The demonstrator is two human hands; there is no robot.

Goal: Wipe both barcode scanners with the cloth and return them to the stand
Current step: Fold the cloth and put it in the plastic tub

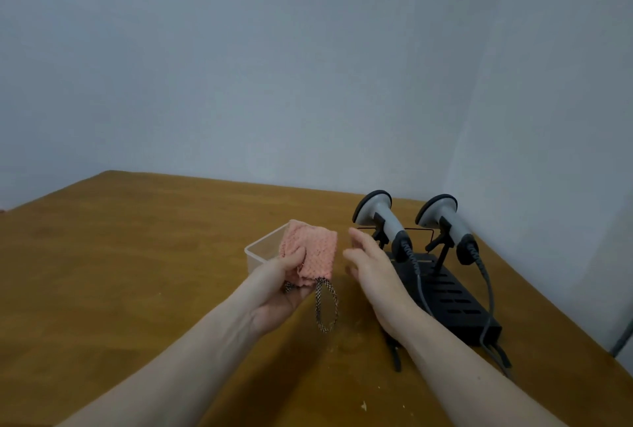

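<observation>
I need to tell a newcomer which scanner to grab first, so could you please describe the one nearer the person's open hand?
On the wooden table, look right to the black stand by the wall. Two grey scanners sit on it side by side. The scanner nearer the hand is the one on the left, just beyond the right hand; the other scanner stands closer to the wall.

Nubbly pink cloth (pixel 313 250), clear plastic tub (pixel 262 248), matt wooden table (pixel 137 255), matt grey plastic scanners (pixel 383 217).
</observation>
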